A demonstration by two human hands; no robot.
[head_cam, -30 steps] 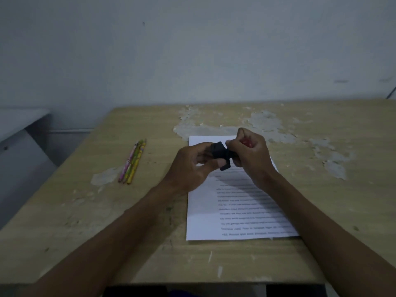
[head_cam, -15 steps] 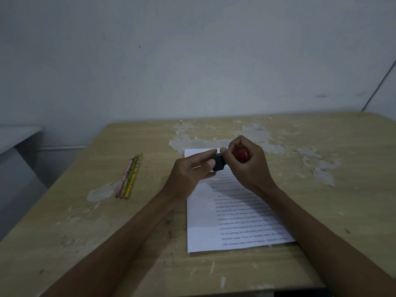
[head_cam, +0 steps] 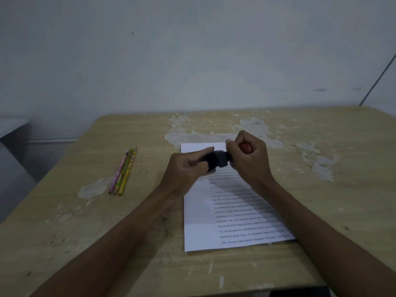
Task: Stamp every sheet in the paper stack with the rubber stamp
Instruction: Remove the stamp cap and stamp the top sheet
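A white paper stack (head_cam: 227, 213) with printed lines of text lies on the wooden table (head_cam: 107, 228) in front of me. Above its far end I hold the rubber stamp (head_cam: 222, 160) in both hands. My right hand (head_cam: 249, 159) is curled round its red knob (head_cam: 245, 148). My left hand (head_cam: 188, 168) pinches a black piece at the stamp's other end, between thumb and fingers. Whether that piece is a cap or part of the stamp body I cannot tell. The stamp is off the paper, lying roughly sideways.
Three coloured pencils (head_cam: 123, 171) lie side by side on the table's left part. The tabletop has worn, peeling patches (head_cam: 252, 128) near its far edge. A pale wall stands right behind the table.
Both hands have stayed together on the stamp above the paper's top. The red knob now shows more in my right hand. The view has tilted, so the table sits lower in frame.
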